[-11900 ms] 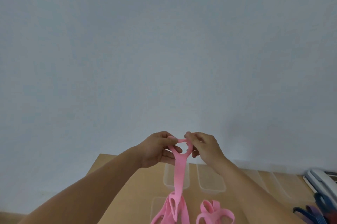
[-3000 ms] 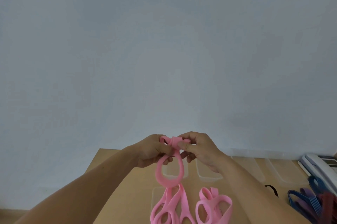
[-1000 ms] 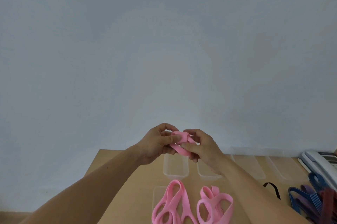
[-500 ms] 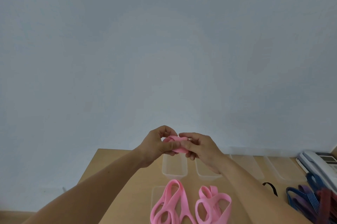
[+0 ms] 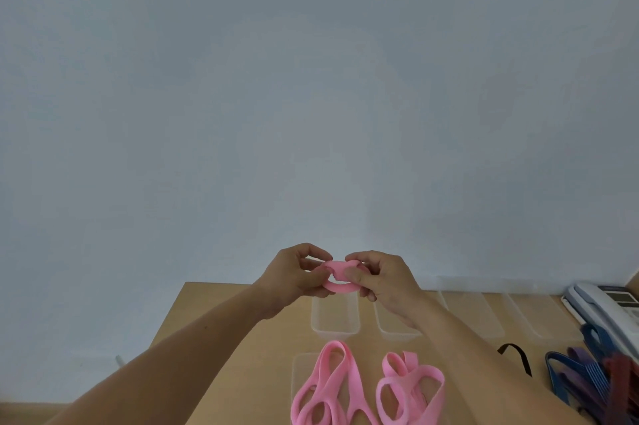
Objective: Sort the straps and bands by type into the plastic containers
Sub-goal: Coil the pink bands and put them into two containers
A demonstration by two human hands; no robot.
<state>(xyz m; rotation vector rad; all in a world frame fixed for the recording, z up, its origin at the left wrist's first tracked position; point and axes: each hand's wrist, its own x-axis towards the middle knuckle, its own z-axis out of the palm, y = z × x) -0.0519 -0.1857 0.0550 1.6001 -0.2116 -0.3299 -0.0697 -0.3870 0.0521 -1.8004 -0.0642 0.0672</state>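
Nearest me, loose pink bands (image 5: 325,386) lie at the worktop's (image 5: 242,338) near edge. Above them my left hand (image 5: 294,277) and right hand (image 5: 383,281) both pinch a folded pink band (image 5: 340,277), in the air over the clear containers (image 5: 333,317) toward the far edge. It looks light, soft and springy, so I'd pinch across the folds.

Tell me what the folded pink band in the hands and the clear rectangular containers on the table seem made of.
Folded pink band: likely stretchy rubber or elastic, matte; it bends into a soft loop. Clear rectangular containers: probably thin plastic, slightly frosted; the tan table shows through.
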